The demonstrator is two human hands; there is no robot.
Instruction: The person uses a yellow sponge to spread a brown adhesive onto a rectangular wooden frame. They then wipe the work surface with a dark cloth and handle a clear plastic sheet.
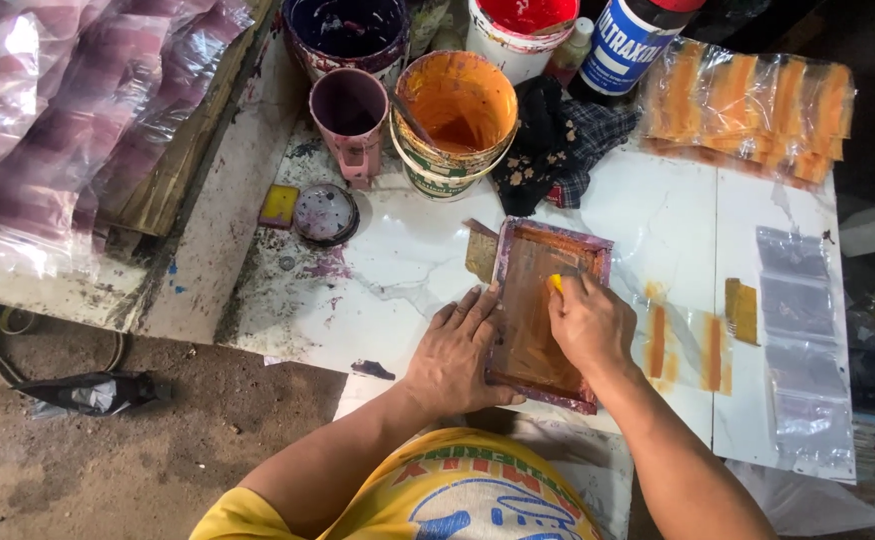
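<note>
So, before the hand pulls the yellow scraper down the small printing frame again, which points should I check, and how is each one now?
1. Left hand presses flat on the frame's left edge: ok.
2. Right hand grips the yellow scraper, which sits inside the frame near its top: ok.
3. Clear bag under the frame lined up: cannot tell, the frame hides it.
4. Enough orange ink on the mesh: cannot tell; the mesh looks orange throughout.
5. Printed bag with orange stripes lies right of the frame, apart from it: ok.
6. Orange paint bucket stands upright behind the frame, apart from it: ok.
</note>
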